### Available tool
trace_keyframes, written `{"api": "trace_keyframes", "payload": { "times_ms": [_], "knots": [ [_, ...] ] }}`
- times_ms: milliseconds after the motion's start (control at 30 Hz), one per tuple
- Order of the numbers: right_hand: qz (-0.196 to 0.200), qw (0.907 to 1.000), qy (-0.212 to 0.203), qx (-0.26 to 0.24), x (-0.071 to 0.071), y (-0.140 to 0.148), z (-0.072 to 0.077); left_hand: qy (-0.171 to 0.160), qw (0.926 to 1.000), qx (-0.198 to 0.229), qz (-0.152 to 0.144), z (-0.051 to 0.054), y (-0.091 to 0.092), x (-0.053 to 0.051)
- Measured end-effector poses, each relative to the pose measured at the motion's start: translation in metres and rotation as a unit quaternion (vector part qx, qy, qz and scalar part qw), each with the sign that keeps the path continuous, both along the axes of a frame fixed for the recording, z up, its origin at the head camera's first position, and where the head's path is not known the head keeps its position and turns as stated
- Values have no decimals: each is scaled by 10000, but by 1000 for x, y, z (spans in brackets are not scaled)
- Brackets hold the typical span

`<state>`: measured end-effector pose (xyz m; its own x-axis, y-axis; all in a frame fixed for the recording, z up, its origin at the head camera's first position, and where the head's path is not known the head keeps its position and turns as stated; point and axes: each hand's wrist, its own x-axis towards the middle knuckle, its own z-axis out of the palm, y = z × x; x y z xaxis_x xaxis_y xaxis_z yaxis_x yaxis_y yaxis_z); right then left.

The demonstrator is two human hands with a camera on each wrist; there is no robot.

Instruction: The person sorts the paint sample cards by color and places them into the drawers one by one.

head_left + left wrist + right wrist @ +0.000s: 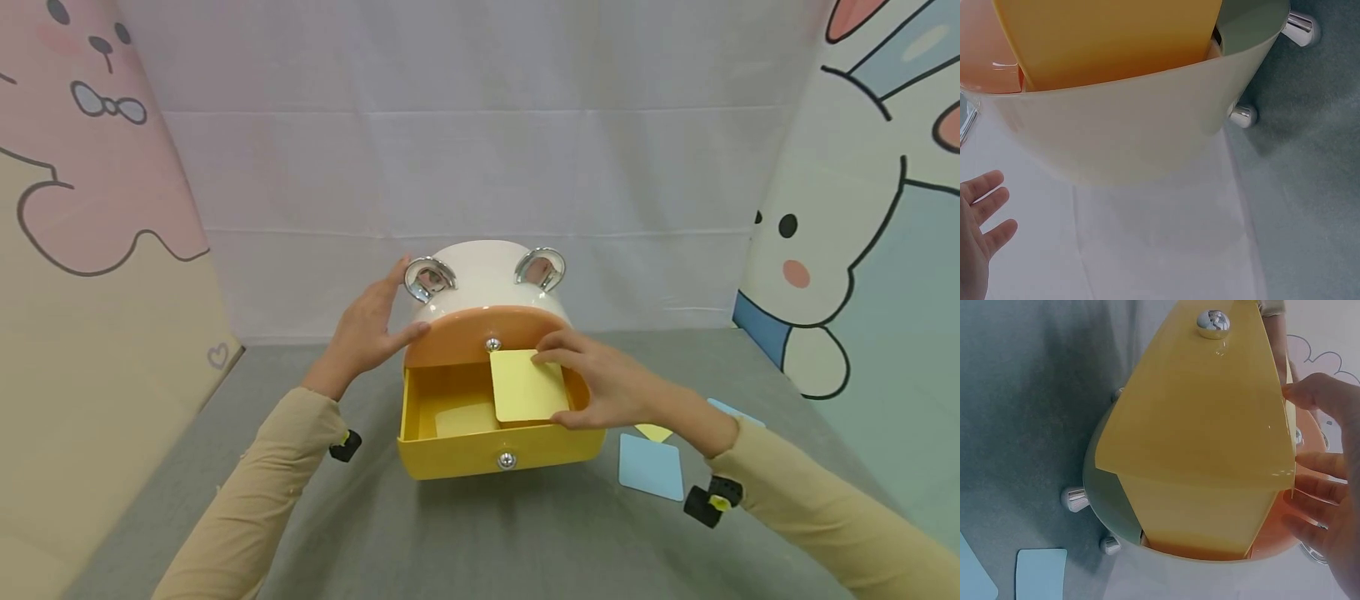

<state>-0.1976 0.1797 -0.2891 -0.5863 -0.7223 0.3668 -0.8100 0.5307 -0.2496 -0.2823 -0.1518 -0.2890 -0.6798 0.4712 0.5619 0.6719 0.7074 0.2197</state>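
A white rounded storage box with silver ears and an orange upper front stands on the grey surface. Its yellow drawer is pulled out, and a pale yellow card lies inside. Above the drawer's right half, my right hand pinches another yellow card by its right edge, thumb low and fingers at the top. In the right wrist view that card shows only edge-on behind the drawer front. My left hand lies along the box's upper left side, fingers extended, thumb by the orange front.
To the right of the box, a blue card lies on the grey surface. Near it are part of a yellow card and another blue card, partly behind the right forearm. A white cloth wall rises behind.
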Motion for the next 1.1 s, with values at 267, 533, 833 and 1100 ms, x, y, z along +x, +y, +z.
{"api": "trace_keyframes", "payload": {
  "times_ms": [267,533,833,1100],
  "knots": [
    [127,9999,-25,-3,-2,0,-3,-14,10000,-9,12,0,0,0],
    [182,9996,-227,-9,-3,1,-7,-12,10000,-7,6,-1,0,0],
    [-54,9994,-315,-104,0,6,-5,-31,10000,-12,21,-1,0,0],
    [-340,9982,-450,-215,0,26,0,-44,10000,-16,42,0,0,-1]
  ]
}}
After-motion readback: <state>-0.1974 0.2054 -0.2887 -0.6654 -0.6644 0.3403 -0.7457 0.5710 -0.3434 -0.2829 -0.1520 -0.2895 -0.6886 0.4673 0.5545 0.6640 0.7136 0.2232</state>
